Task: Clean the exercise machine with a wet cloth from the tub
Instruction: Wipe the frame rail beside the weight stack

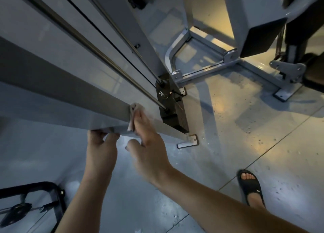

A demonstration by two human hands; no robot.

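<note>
fingers (140,117) pressing cloth (131,108) (flat), left hand (100,148) gripping post (78,110)

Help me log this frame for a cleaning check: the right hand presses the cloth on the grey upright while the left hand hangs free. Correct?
Not quite. The left hand does not hang free: its fingers grip the lower edge of the grey upright. The right hand does press the cloth on that upright, as the head view shows.
</note>
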